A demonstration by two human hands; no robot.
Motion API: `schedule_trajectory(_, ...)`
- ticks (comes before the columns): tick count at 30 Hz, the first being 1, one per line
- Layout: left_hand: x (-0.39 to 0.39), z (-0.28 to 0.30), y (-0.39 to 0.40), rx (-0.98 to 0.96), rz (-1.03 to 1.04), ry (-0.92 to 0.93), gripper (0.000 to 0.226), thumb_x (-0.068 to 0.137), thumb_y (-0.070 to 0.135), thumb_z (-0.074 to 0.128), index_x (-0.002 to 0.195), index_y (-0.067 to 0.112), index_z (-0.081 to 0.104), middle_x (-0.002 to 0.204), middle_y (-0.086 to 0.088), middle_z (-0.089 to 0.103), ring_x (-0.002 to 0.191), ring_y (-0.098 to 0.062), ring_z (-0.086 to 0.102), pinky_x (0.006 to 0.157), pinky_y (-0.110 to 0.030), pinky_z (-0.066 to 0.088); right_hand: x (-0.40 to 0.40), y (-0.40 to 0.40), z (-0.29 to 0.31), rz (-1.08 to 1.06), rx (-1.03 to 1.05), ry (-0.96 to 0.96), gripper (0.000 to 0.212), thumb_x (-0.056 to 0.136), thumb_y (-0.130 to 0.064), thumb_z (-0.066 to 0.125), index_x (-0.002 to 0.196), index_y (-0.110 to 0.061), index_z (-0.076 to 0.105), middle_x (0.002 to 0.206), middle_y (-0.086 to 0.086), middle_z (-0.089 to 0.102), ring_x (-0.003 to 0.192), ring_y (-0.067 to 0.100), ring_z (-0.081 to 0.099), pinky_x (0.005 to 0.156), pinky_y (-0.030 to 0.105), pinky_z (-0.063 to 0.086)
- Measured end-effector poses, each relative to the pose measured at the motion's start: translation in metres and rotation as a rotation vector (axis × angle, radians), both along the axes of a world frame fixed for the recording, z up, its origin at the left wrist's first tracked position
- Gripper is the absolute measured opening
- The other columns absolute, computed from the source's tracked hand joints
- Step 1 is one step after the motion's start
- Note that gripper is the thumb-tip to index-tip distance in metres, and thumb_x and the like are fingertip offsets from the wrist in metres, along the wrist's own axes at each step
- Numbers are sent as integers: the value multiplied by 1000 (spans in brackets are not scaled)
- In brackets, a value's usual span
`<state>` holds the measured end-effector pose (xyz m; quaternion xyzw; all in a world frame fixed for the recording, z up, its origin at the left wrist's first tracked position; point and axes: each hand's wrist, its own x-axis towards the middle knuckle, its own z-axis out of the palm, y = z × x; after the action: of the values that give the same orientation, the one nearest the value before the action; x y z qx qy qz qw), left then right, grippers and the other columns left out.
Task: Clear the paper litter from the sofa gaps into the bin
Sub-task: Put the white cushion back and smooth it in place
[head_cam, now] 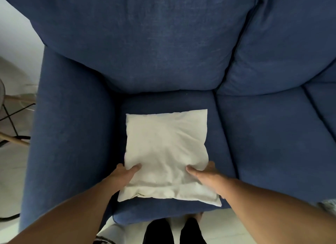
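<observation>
A white cushion (166, 152) lies flat on the left seat of a blue sofa (145, 43), its near edge overhanging the seat front. The left hand (125, 172) holds its near-left corner and the right hand (203, 172) its near-right corner, each grip pinching the fabric with the thumb on top and the fingers tucked out of sight beneath.

No paper litter shows anywhere, and no bin is in view. The litter is probably down in the dark gaps: the one beside the armrest (72, 134), the one under the back cushion (145, 62), or the seam (223, 134) between the two seats, though shadow hides what they hold.

The step in hand looks like shifting the cushion clear of the seat. To do it well, lift both corners evenly so it stays flat, then set it on the right-hand seat away from the seams, leaving every gap open for a hand to sweep.
</observation>
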<state>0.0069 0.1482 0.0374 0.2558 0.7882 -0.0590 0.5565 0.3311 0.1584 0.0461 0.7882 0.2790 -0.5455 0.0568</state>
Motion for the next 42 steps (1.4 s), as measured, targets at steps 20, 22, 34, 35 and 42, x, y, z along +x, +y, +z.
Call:
schedule_trajectory(20, -34, 137, 107, 241, 86, -182, 82, 57, 76, 77, 121, 29, 53, 111, 2, 65, 93, -19, 69, 71, -35, 57, 40, 119, 151, -98, 250, 145, 29, 91, -51, 71, 107, -28, 63, 111, 4, 72, 93, 24, 70, 72, 41, 62)
schedule_trajectory(22, -35, 148, 124, 273, 195, -243, 68, 66, 64, 81, 120, 29, 57, 112, -3, 66, 87, -23, 73, 63, -37, 60, 41, 140, 164, -168, 247, 197, 29, 94, -49, 69, 108, -24, 65, 107, 9, 74, 86, 25, 70, 65, 37, 61)
schedule_trajectory(34, -27, 170, 209, 482, 438, -274, 19, 82, 46, 77, 95, 32, 74, 95, -7, 77, 80, -34, 75, 62, -52, 60, 18, 235, 165, 80, 557, 107, 62, 85, -84, 41, 117, -33, 59, 111, -5, 68, 93, 20, 70, 76, 42, 60)
schedule_trajectory(35, -23, 168, 215, 498, 451, -243, 19, 83, 46, 76, 95, 31, 73, 94, -6, 77, 78, -32, 75, 61, -52, 60, 14, 243, 163, 107, 577, 78, 65, 85, -84, 39, 118, -32, 58, 111, -4, 67, 96, 22, 68, 81, 46, 60)
schedule_trajectory(42, -1, 165, 245, 629, 394, -50, 34, 81, 60, 69, 103, 34, 64, 103, 0, 71, 83, -24, 74, 58, -46, 62, -4, 292, 160, 301, 665, -163, 70, 83, -82, 23, 129, -35, 46, 110, 0, 59, 92, 28, 59, 70, 43, 45)
